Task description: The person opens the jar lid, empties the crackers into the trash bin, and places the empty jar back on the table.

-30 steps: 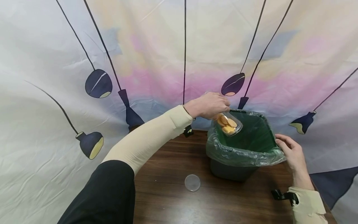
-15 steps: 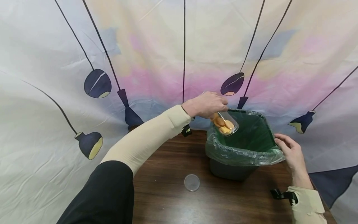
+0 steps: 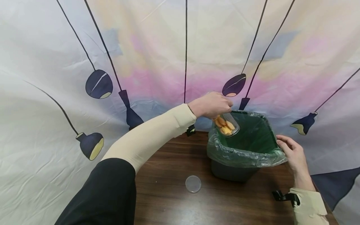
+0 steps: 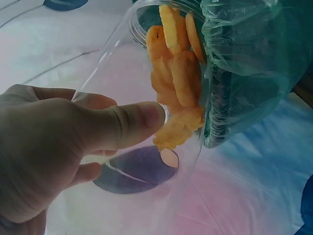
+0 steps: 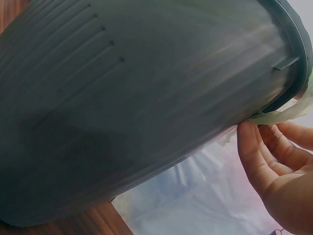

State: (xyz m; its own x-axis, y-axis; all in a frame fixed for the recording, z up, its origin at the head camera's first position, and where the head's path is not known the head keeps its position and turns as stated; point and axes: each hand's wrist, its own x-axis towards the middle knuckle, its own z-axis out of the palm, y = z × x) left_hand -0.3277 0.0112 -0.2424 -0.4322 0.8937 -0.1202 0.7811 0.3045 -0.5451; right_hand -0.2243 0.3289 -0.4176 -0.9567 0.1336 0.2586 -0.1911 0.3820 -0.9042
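My left hand (image 3: 213,105) grips a clear plastic jar (image 3: 232,120), tipped with its mouth slanting down over the left side of a trash bin (image 3: 233,172). Orange-yellow crinkled chips (image 4: 178,78) lie inside near the mouth, and the left wrist view shows the thumb (image 4: 132,122) across the jar's side. A green plastic liner (image 3: 242,157) covers the bin's rim and hangs outside it. At the right corner of that rim, my right hand (image 3: 295,156) pinches the edge with the liner, thumb against the dark wall in the right wrist view.
A round clear lid (image 3: 193,184) lies flat on the brown wooden table (image 3: 168,200), left of and nearer than the bin. Behind the table hangs a cloth backdrop (image 3: 157,62) printed with dark lamps, close to the bin's far side.
The jar's mouth has shifted slightly left, and the chips inside have changed arrangement a little. Right hand, bin and lid hold their places.
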